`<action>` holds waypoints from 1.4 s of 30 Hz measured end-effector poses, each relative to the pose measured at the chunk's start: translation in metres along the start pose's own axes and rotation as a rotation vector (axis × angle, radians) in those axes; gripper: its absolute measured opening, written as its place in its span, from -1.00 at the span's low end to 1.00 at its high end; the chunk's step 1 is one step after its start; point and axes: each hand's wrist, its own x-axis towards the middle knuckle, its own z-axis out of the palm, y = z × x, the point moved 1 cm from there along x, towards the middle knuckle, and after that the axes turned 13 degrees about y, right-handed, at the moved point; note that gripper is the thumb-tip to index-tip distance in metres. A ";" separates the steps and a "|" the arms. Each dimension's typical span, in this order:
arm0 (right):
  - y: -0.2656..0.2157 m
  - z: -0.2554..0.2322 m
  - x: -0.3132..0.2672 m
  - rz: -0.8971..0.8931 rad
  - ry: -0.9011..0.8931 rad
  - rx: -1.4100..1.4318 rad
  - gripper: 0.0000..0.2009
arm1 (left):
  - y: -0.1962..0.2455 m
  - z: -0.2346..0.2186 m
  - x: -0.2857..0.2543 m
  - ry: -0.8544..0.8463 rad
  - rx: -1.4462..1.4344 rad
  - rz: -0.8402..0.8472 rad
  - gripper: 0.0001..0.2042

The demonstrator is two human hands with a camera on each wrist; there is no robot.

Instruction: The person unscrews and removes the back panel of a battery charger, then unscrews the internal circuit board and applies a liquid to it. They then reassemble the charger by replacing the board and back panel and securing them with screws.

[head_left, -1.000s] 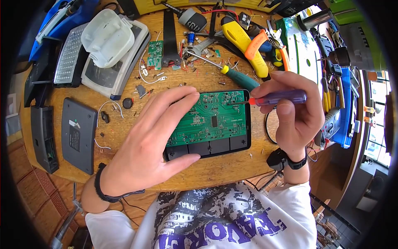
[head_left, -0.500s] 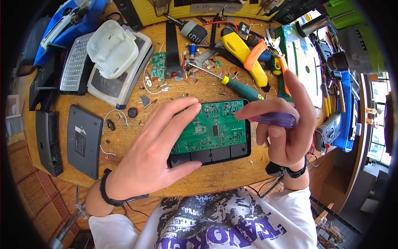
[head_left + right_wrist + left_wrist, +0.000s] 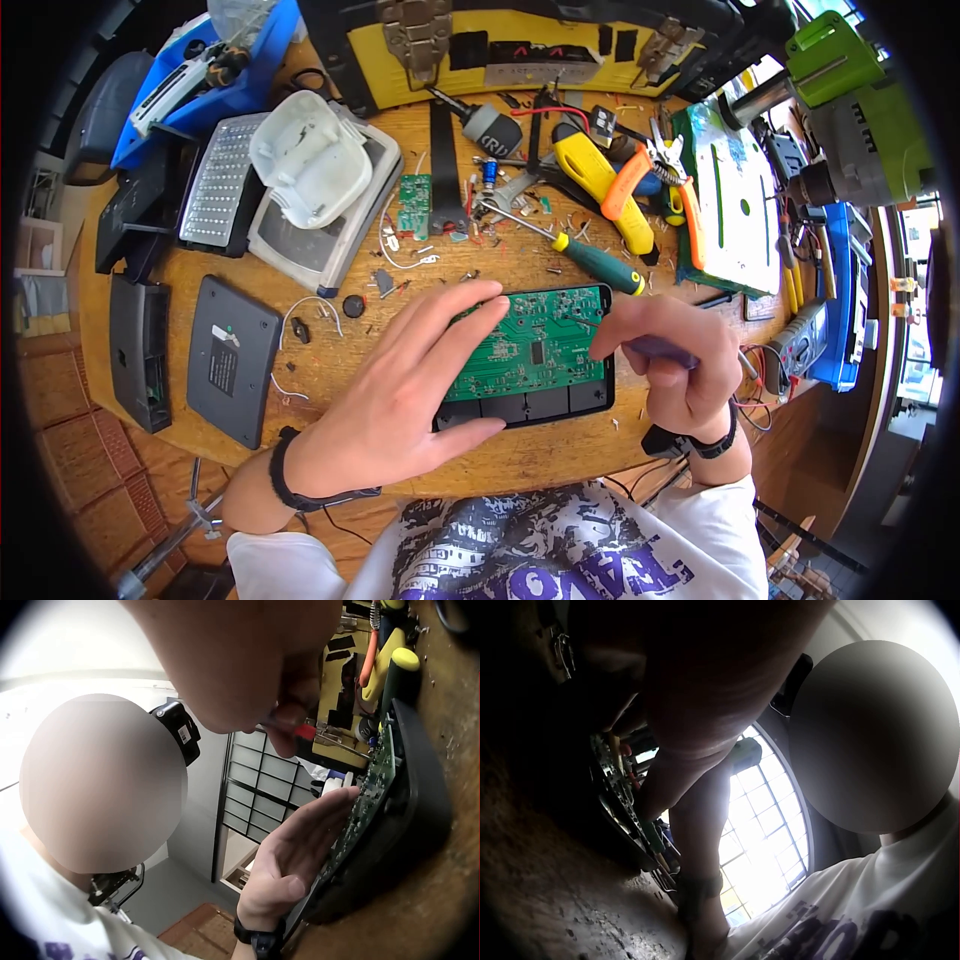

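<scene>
A green circuit board point(image 3: 540, 350) lies in a black plastic casing point(image 3: 545, 405) at the front of the wooden bench. My left hand point(image 3: 400, 400) rests across their left part, fingers straight on the board and thumb along the casing's near edge. In my right hand point(image 3: 690, 360) I grip a screwdriver point(image 3: 660, 350) by its purple translucent handle, over the board's right side. From the right wrist, its red collar and thin shaft point(image 3: 341, 745) show, with the tip right at the board's components. The head view hides that tip behind my fingers.
Beyond the board lie a green-yellow screwdriver point(image 3: 600, 265), a yellow-handled tool point(image 3: 605, 195) and orange-handled pliers point(image 3: 625, 185). Left are a dark grey cover point(image 3: 235, 360) and a white plastic shell point(image 3: 310, 165). A yellow-black toolbox point(image 3: 500, 50) stands behind scattered screws and scraps.
My right hand has turned and its index finger has curled further over the screwdriver, covering its shaft. My left hand stays on the board. The head view has tilted, showing more of the toolbox.
</scene>
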 end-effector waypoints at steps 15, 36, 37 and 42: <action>0.005 0.009 -0.002 0.018 0.059 -0.031 -0.55 | 0.002 0.001 0.000 0.004 0.000 0.022 -0.11; 0.004 0.015 0.009 -0.138 0.000 -0.037 -0.84 | 0.000 0.001 -0.003 -0.012 0.033 0.037 -0.13; 0.004 0.015 0.010 -0.149 -0.011 -0.050 -0.86 | -0.001 0.001 -0.003 -0.013 0.023 0.050 -0.13; 0.005 0.018 0.004 0.028 0.102 -0.026 -0.91 | -0.003 0.001 -0.005 0.005 -0.001 0.065 -0.12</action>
